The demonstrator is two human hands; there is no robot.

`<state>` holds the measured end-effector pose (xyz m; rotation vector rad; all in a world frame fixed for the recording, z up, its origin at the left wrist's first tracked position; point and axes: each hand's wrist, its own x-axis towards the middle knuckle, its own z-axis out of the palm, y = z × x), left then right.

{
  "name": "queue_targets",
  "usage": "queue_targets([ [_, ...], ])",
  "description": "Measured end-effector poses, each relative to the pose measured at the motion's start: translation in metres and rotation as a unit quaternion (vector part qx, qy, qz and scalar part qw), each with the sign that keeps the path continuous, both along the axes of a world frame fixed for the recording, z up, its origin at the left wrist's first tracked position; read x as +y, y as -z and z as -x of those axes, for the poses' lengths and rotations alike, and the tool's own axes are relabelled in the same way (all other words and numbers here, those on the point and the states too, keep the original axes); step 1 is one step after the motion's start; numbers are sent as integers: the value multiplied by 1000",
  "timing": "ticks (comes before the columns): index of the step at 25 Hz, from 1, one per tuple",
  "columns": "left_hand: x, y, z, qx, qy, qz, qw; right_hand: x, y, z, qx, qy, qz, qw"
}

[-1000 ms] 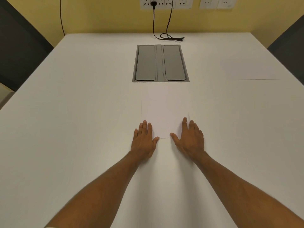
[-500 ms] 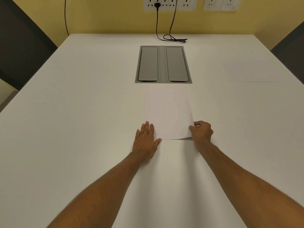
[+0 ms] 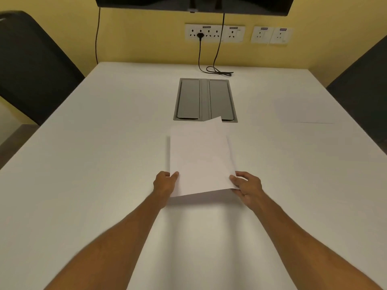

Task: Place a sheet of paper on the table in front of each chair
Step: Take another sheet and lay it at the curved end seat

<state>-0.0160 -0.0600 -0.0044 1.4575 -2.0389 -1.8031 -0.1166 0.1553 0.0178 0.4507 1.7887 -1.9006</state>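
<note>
A white sheet of paper (image 3: 201, 160) is lifted off the white table (image 3: 83, 164), its near edge raised and casting a shadow. My left hand (image 3: 165, 183) pinches its near left corner and my right hand (image 3: 247, 185) pinches its near right corner. A second corner of paper peeks out behind the sheet's far edge, so it may be more than one sheet. Another sheet (image 3: 303, 110) lies flat at the right side of the table, in front of the dark chair (image 3: 364, 80) there. A dark chair (image 3: 31, 68) stands at the left side.
A grey cable hatch (image 3: 205, 100) is set into the table's middle, just beyond the held paper. A black cable (image 3: 217, 70) runs from wall sockets (image 3: 213, 33) onto the far edge. A dark screen hangs above on the yellow wall.
The paper lay flat with my palms beside it; my right hand pinched its corner, then my left hand took the other corner and both raised it. The view tilted up.
</note>
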Motion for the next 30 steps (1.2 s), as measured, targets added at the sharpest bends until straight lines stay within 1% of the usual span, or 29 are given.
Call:
queue_targets([
  [2, -5, -11, -14, 32, -9, -49, 998, 4, -13, -16, -7, -14, 7, 1000],
  [4, -7, -26, -29, 59, -29, -79, 995, 8, -25, -33, -10, -27, 11, 1000],
  [8, 3, -64, -61, 99, -50, -96, 989, 22, -53, -68, -23, -58, 17, 998],
  [10, 12, -83, -80, 106, -43, -100, 988, 31, -67, -83, -29, -77, 16, 996],
  [14, 36, -113, -119, 111, 13, -123, 986, 55, -96, -107, -23, -104, -35, 994],
  [17, 56, -135, -148, 114, 57, -131, 983, 79, -116, -129, -7, -89, -66, 994],
  [20, 75, -154, -169, 111, 96, -124, 981, 105, -139, -160, 13, -65, -77, 995],
  [25, 116, -190, -188, 101, 168, -124, 973, 159, -177, -213, 41, -11, -62, 997],
  [27, 139, -200, -191, 101, 181, -122, 971, 182, -190, -233, 49, 9, -55, 997],
  [30, 183, -211, -195, 108, 192, -92, 971, 224, -207, -260, 57, 45, -49, 996],
])
